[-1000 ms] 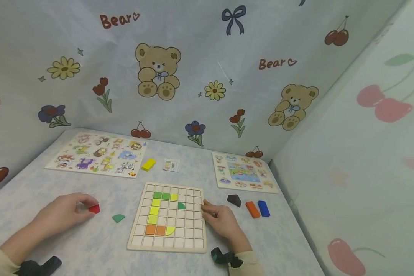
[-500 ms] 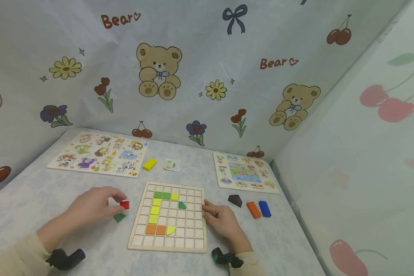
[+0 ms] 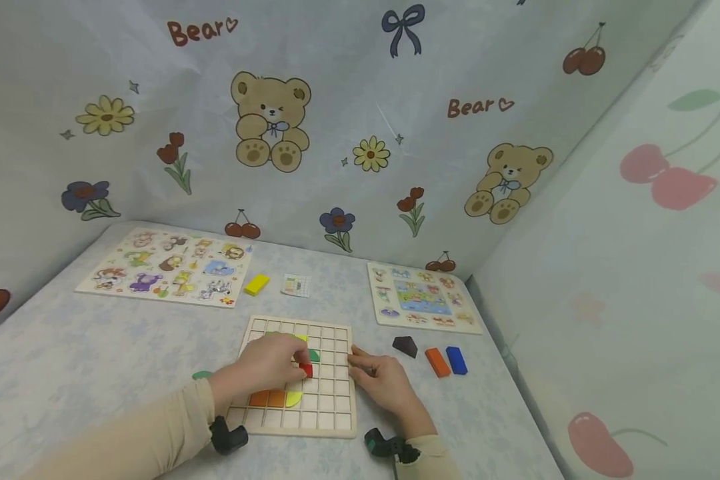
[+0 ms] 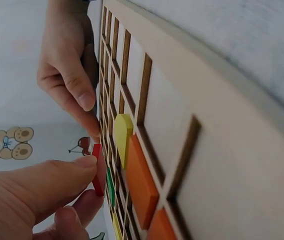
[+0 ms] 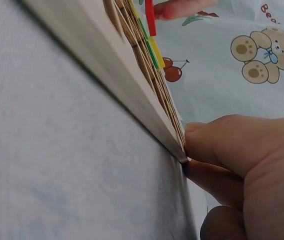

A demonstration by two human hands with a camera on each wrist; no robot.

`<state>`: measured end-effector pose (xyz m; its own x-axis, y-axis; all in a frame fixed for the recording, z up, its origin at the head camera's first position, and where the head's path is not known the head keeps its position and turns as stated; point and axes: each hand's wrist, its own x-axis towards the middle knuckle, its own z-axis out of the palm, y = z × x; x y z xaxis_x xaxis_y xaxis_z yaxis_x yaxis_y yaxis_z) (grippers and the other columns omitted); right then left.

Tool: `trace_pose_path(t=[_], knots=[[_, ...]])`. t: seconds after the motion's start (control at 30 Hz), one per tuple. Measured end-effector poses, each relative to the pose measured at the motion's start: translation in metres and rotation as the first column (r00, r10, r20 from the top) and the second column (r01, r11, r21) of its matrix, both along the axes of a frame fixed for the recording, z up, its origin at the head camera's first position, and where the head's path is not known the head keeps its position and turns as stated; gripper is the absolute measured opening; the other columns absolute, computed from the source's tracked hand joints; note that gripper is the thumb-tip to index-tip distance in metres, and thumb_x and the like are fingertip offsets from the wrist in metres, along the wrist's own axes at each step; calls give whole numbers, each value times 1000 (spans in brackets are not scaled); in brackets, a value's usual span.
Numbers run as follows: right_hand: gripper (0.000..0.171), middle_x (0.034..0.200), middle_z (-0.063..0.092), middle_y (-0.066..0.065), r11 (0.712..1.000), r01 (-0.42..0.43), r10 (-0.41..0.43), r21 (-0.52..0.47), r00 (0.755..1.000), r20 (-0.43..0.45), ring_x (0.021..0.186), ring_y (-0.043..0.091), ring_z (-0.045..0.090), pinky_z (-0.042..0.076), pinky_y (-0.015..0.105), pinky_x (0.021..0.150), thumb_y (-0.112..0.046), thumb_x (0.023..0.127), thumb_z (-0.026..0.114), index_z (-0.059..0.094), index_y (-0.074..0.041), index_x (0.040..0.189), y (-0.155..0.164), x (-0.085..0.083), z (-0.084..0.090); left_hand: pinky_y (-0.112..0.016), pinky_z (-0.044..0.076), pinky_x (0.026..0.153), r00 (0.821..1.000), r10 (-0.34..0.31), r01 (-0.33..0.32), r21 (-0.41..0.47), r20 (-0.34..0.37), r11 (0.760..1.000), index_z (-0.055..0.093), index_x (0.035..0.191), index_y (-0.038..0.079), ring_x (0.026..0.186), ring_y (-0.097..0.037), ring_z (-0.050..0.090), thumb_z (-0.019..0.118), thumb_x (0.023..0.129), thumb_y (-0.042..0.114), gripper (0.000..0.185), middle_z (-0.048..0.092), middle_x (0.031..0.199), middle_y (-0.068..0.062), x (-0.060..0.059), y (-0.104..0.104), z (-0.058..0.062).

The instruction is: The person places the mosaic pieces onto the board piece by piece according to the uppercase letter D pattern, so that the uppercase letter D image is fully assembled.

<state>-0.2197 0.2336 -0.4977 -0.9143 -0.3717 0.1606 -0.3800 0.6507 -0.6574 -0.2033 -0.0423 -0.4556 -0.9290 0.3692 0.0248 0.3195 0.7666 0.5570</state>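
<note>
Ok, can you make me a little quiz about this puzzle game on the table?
1. True or false: the left hand pinches a red piece over the grid board.
2. What does the right hand touch? A) the blue block B) the grid board's right edge C) the yellow block
3. Fill in: right of the grid board lie a dark piece, an orange block and a ____ block.

Key: 1 true; 2 B; 3 blue.
</note>
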Motion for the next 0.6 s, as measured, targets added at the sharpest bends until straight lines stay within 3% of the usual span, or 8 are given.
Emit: trace_pose_path(t=[0.23,0.37,0.5,0.6], knots=[[30,139,65,-3,999,29,-30,16,999,32,130,19,61,48,47,107,-25,96,72,76,-16,125,-2,1,1,-34,48,62,998,-62,62,-33,2,998,77,80,25,70,-8,56,85,82,18,12,66,78,16,-11,15,-2],[30,140,64,-4,999,38,-39,14,998,44,130,17,61,48,46,108,-26,97,72,76,-17,125,-3,1,1,-33,48,60,998,-59,59,-26,-8,998,78,79,26,69,-7,57,85,84,18,12,67,79,16,-14,14,-3],[30,140,64,-3,999,38,-39,15,998,42,131,18,61,48,47,108,-26,97,71,76,-16,125,-2,3,2,-32,49,62,998,-59,59,0,6,998,78,80,31,71,-5,58,83,87,25,10,68,82,19,-13,6,-3],[30,140,65,-2,999,29,-30,21,999,28,130,20,61,49,48,107,-26,97,72,76,-16,125,-2,2,3,-34,52,71,999,-34,34,28,4,999,79,90,31,80,-4,60,80,90,28,3,69,88,20,-10,-13,7]])
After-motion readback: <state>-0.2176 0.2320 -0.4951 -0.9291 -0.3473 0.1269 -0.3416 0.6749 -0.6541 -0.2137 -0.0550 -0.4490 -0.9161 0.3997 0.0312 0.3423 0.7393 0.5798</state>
